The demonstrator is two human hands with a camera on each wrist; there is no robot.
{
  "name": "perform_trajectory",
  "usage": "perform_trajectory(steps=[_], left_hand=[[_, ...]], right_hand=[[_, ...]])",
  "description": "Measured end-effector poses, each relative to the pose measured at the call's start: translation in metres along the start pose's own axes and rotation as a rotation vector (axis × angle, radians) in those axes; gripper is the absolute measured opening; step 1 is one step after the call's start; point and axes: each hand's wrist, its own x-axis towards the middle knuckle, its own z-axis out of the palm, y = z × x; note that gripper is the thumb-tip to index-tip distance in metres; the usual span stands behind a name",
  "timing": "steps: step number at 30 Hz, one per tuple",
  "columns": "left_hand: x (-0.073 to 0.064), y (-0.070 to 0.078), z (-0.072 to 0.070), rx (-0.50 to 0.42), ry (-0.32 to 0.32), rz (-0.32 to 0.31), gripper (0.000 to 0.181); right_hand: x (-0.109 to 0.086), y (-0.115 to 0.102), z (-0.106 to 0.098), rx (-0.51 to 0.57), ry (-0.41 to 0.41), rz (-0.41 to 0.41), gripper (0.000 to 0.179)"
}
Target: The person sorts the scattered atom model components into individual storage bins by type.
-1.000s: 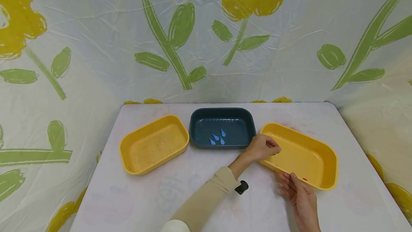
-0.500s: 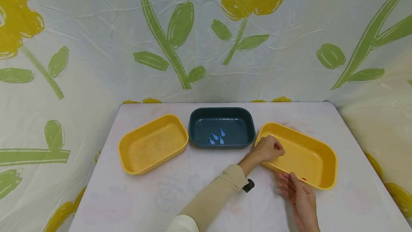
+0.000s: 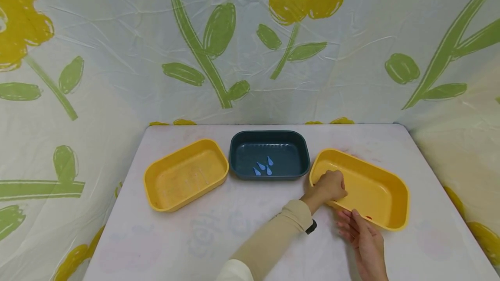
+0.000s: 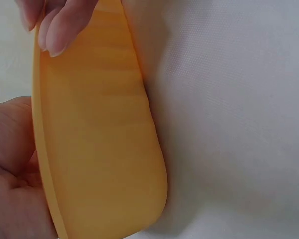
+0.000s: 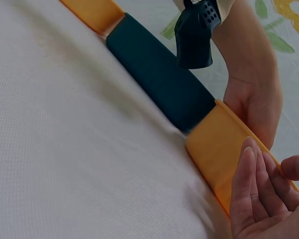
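Note:
My left hand (image 3: 331, 185) reaches over the near wall of the right yellow bin (image 3: 400, 185), its fingers pointing down inside. In the left wrist view that wall hides the left fingertips, so I cannot tell whether they hold anything. At the same bin's near rim, my right hand (image 3: 367, 242) pinches the wall. Its thumb lies over the rim and its fingers (image 5: 246, 174) lie along the outside. A small red spot (image 3: 369, 217) shows at the near wall, just right of the right fingertips.
A dark teal bin (image 3: 269, 134) stands at the back middle, with several small blue drop-shaped pieces (image 3: 269, 170) inside. Left of it is another yellow bin (image 3: 156, 181), with thin pale streaks on its floor. A flower-printed cloth (image 3: 250, 47) hangs behind the table.
My left hand has moved rightward from the corner between the bins and down into the right yellow bin. The right hand has stayed at the rim. The blue pieces have not moved.

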Motion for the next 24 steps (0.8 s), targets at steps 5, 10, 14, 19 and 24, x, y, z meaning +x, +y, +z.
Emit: perform_trajectory(steps=[5,10,14,19,24], left_hand=[[0.0,0.001,0.0,0.052,-0.001,-0.002,0.016],[0.0,0.0,0.0,0.026,-0.005,-0.011,0.016],[-0.002,-0.003,-0.001,-0.034,0.022,-0.015,0.013],[-0.005,-0.007,-0.004,-0.106,0.063,0.017,0.009],[-0.01,-0.011,-0.008,-0.136,0.088,0.077,0.008]], right_hand=[[-0.001,-0.001,0.002,-0.018,0.013,0.006,0.031],[-0.001,-0.002,0.004,-0.028,0.032,0.026,0.031],[-0.001,-0.003,0.004,-0.034,0.046,0.052,0.031],[0.0,-0.004,0.002,-0.022,0.04,0.054,0.031],[-0.001,-0.003,0.001,-0.018,0.012,0.027,0.031]])
